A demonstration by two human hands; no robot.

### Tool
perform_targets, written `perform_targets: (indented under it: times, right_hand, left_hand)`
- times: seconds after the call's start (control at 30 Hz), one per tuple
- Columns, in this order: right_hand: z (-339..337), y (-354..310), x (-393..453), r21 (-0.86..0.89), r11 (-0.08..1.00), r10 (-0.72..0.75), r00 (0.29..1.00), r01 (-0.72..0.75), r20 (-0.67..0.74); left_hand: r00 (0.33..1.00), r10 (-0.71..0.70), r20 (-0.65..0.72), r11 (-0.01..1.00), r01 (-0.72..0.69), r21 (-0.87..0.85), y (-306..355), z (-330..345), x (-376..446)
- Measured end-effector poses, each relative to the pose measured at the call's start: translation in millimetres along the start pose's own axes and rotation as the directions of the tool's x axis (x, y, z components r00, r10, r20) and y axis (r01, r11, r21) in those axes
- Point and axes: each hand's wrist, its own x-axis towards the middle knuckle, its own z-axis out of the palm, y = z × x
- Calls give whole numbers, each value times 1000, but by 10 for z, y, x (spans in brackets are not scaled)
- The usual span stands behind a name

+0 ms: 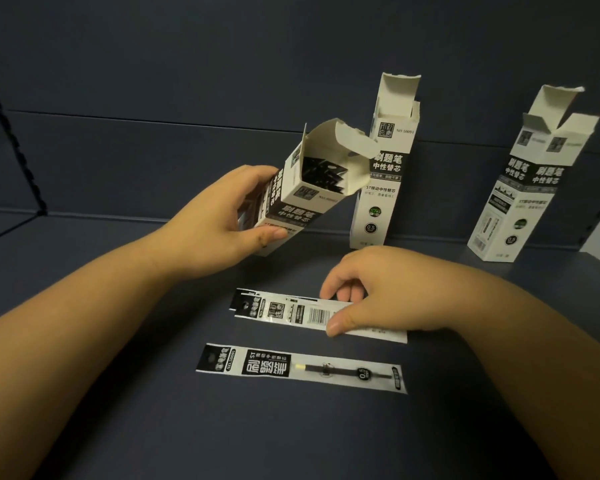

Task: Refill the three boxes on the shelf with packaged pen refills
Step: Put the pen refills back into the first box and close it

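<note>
The left hand (219, 220) grips a box (312, 192) tilted open toward the right hand (368, 289), probably for easy loading; the right pinches refill packets (291, 311) on the shelf (153, 427). Another packet (302, 368) lies nearer; two open boxes (385, 174) lean behind

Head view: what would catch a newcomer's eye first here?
The left hand grips a tilted open box at centre, dark packets showing inside. Just below, the right hand pinches a stack of packaged pen refills on the shelf. Two more open boxes lean against the back wall.
</note>
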Motion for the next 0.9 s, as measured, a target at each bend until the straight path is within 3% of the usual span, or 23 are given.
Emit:
perform_targets:
  times: [0.67, 0.9]
  right_hand:
    - [-68, 19, -50, 74, 994, -74, 992, 82, -103]
    - [-209, 45, -159, 358, 916, -91, 963, 180, -253]
  left_hand:
    - [1000, -5, 2, 999, 5, -41, 14, -7, -2]
    - [998, -64, -21, 986, 60, -153, 58, -21, -30]
